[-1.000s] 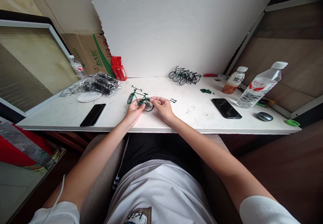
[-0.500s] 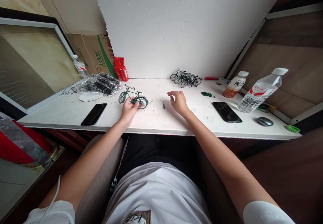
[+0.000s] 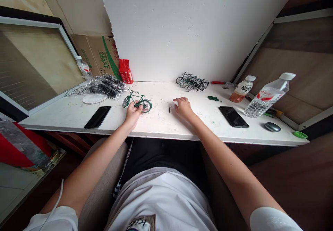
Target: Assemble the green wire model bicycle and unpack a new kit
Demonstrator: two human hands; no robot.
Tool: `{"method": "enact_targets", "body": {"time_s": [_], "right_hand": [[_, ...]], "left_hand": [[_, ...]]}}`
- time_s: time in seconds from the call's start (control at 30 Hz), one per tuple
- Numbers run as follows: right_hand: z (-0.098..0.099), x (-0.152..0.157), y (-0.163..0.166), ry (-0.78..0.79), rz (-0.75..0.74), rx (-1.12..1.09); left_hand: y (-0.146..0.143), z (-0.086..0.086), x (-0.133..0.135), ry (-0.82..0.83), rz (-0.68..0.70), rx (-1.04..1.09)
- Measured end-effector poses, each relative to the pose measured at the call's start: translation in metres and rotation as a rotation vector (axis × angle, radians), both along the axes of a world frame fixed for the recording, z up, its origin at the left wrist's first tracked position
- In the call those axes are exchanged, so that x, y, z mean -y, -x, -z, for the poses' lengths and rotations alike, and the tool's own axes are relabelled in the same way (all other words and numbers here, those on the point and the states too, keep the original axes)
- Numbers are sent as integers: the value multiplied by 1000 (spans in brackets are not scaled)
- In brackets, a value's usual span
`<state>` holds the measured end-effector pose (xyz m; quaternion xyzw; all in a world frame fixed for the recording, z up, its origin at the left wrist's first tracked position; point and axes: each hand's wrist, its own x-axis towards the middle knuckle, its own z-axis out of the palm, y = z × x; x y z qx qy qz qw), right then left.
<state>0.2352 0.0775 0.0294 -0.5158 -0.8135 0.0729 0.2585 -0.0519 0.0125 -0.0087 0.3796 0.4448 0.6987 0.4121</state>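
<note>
A small green model bicycle point(image 3: 137, 101) stands upright on the white table point(image 3: 161, 120). My left hand point(image 3: 133, 112) grips it from below at the frame, fingers closed round it. My right hand point(image 3: 184, 107) rests on the table to the right, fingers curled down over the surface near a small dark part point(image 3: 169, 108); whether it holds anything is hidden. A cluster of finished model bicycles point(image 3: 191, 81) stands at the back by the white foam board point(image 3: 192, 33).
Two black phones point(image 3: 97, 117) point(image 3: 232, 116) lie on the table. A bag of dark parts point(image 3: 106, 85) and a white lid point(image 3: 93, 99) sit at the left. A tea bottle point(image 3: 241, 89), a water bottle point(image 3: 267, 95), a grey mouse point(image 3: 272, 126) and a loose green piece point(image 3: 212, 98) are on the right.
My right hand left the bicycle's rear wheel, moved right and came down onto the table. My left hand shifted the bicycle a little to the left and holds it there.
</note>
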Motion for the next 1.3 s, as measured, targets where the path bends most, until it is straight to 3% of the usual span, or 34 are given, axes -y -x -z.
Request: {"method": "enact_targets", "body": {"time_s": [0.27, 0.57, 0.97, 1.3], "right_hand": [[-3, 25, 52, -28, -125, 180], [-4, -14, 96, -115, -263, 323], [-1, -25, 111, -227, -300, 444], [6, -37, 94, -68, -344, 151]], "left_hand": [[-1, 2, -2, 21, -30, -59], [-1, 2, -4, 18, -67, -47], [-2, -1, -2, 8, -65, -58], [-3, -3, 0, 2, -74, -25]]}}
